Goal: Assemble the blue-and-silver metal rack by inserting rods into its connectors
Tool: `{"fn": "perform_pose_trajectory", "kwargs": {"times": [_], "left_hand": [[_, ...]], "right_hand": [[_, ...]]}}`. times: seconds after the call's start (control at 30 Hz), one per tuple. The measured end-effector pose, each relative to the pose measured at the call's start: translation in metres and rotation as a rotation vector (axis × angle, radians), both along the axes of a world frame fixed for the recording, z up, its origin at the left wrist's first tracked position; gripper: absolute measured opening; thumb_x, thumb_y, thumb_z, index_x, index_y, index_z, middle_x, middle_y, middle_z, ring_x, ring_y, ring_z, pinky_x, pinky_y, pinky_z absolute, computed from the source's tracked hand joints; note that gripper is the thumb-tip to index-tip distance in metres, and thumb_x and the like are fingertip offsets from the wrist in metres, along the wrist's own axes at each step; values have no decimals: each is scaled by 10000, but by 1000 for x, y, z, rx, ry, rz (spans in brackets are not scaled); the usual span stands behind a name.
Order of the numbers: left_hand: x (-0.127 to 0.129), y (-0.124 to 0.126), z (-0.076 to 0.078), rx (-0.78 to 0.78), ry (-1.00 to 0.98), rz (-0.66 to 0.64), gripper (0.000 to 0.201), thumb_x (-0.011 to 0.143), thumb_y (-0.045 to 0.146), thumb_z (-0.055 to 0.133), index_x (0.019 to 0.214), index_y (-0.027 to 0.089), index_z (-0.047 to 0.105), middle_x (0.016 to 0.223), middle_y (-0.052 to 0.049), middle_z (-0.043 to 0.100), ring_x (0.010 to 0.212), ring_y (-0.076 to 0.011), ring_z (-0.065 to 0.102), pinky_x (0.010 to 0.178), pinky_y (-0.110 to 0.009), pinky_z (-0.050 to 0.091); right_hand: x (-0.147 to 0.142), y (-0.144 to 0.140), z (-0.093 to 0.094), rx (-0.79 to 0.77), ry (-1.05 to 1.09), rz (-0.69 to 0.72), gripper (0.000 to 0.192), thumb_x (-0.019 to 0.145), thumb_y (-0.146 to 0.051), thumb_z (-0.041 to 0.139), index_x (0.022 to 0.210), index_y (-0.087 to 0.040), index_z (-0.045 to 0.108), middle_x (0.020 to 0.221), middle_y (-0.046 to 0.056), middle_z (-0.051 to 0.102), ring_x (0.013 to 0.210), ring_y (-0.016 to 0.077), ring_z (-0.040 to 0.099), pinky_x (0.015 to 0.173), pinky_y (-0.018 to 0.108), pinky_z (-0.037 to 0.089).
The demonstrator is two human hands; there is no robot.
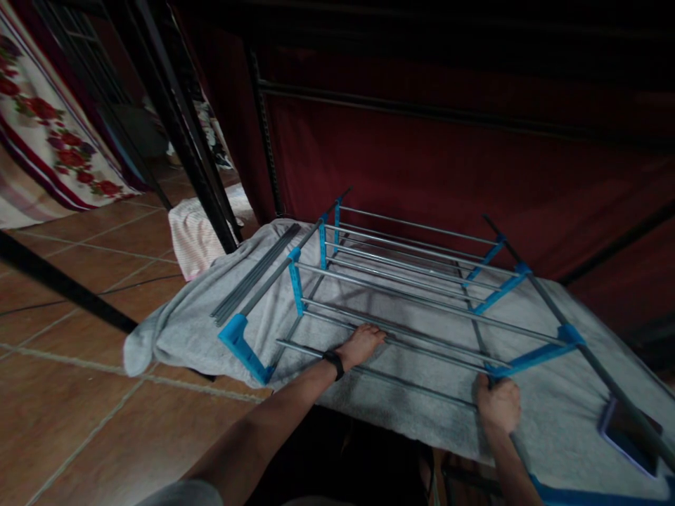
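A rack of grey metal rods and blue plastic side brackets (411,281) lies on its side on a grey towel (179,327). My left hand (361,344), with a black band on its wrist, rests fingers forward on one of the near rods. My right hand (498,403) is closed around the near end of a rod where it meets a blue bracket (532,357). A bundle of loose grey rods (256,274) lies on the towel to the left of the rack.
A phone (627,436) lies on the towel at the right. Dark red cloth hangs behind. Black metal bars (182,133) cross at the left above a tiled floor (68,393). A pale folded cloth (197,232) and a floral blanket (47,140) lie at the left.
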State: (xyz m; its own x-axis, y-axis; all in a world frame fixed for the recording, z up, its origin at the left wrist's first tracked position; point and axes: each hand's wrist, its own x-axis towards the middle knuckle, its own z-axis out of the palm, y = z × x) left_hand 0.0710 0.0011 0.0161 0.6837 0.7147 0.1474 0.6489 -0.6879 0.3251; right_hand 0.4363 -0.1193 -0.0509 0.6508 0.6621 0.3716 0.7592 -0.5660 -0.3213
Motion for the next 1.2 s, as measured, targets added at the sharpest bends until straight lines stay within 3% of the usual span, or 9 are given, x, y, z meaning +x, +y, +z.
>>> {"fn": "perform_pose_trajectory", "kwargs": {"times": [0.27, 0.57, 1.2], "left_hand": [[2, 9, -2, 13, -2, -9, 273, 1010, 196, 455, 1127, 164, 700, 1054, -106, 739, 1032, -242, 672, 986, -394, 478], [-2, 16, -5, 24, -16, -45, 313, 1015, 216, 437, 1170, 159, 703, 1096, -124, 742, 1042, -254, 681, 968, -393, 502], [-2, 24, -3, -113, -12, -59, 315, 980, 210, 462, 1180, 171, 702, 1090, -124, 743, 1039, -266, 685, 994, -404, 502]], "right_hand": [[-29, 3, 37, -14, -1, -39, 321, 916, -364, 402, 1037, -112, 561, 994, 220, 653, 941, 332, 627, 815, 423, 472], [-28, 6, 31, -19, -4, -80, 248, 930, -316, 434, 1050, -131, 546, 1038, 199, 658, 989, 311, 623, 861, 401, 453], [-29, 3, 37, -55, 22, -72, 283, 945, -352, 439, 1075, -124, 544, 1074, 216, 655, 1029, 331, 620, 871, 409, 447]]}}
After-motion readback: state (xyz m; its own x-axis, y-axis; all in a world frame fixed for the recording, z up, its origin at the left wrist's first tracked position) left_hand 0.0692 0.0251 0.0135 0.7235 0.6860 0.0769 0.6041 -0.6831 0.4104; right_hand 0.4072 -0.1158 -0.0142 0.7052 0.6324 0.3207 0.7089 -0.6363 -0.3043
